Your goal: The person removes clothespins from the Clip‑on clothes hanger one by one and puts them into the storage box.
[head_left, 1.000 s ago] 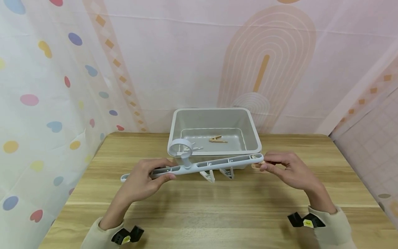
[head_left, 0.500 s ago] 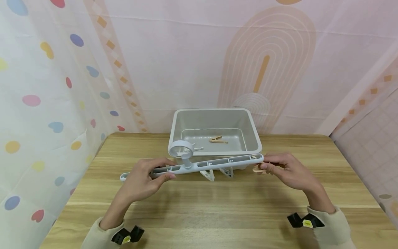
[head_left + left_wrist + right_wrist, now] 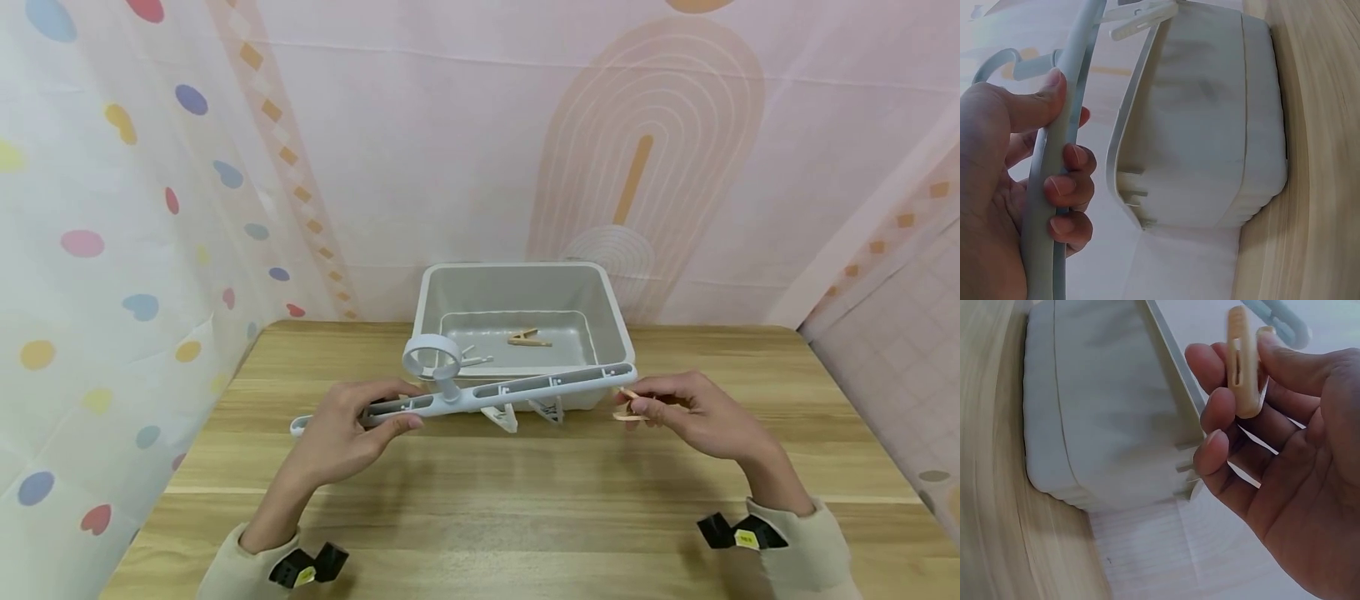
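Observation:
My left hand (image 3: 356, 433) grips a pale blue-grey hanger bar (image 3: 540, 386) left of its round hook (image 3: 432, 356); in the left wrist view the fingers curl round the bar (image 3: 1044, 206). A white clothespin (image 3: 501, 417) and a grey clothespin (image 3: 549, 409) hang under the bar's right half. Just off the bar's right end, my right hand (image 3: 690, 412) pinches an orange-tan clothespin (image 3: 630, 415). In the right wrist view that clothespin (image 3: 1245, 369) sits between thumb and fingers, apart from the bar's end (image 3: 1285, 325).
Behind the bar stands a grey plastic bin (image 3: 615, 317) on the wooden table (image 3: 480, 517). Inside it lie a tan clothespin (image 3: 529, 337) and white pieces (image 3: 476, 360), partly hidden by the hook. A patterned curtain (image 3: 420, 150) hangs behind the table.
The orange-tan clothespin has come away from the bar's right end in my right hand, moving slightly down. The bar's right end has tilted up a little. My left hand keeps its grip.

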Demonstrator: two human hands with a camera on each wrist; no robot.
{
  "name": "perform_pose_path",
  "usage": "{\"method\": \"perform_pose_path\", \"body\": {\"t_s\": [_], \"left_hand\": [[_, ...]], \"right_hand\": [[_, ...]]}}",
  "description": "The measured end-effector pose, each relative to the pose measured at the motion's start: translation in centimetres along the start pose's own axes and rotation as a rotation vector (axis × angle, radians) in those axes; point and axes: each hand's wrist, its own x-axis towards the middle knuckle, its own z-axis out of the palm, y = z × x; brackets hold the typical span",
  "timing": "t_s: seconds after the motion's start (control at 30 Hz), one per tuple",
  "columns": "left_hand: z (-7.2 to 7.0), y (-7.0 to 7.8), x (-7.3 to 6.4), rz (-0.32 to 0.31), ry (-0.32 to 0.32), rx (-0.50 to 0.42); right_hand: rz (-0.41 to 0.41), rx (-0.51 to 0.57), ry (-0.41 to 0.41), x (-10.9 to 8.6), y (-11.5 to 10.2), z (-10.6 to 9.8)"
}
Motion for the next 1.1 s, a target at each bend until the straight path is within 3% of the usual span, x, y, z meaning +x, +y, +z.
{"method": "perform_pose_path", "body": {"t_s": [0.4, 0.8, 1.1], "left_hand": [[-0.2, 0.0, 0.0, 0.005, -0.017, 0.039], [0.0, -0.2, 0.0, 0.034, -0.025, 0.088], [0.0, -0.3, -0.1, 0.008, -0.031, 0.099]], "right_hand": [[0.054, -0.267, 0.145, -0.2, -0.1, -0.4], [0.078, -0.391, 0.251, 0.4, -0.7, -1.2], [0.035, -0.421, 0.237, 1.8, -1.3, -2.2]]}}
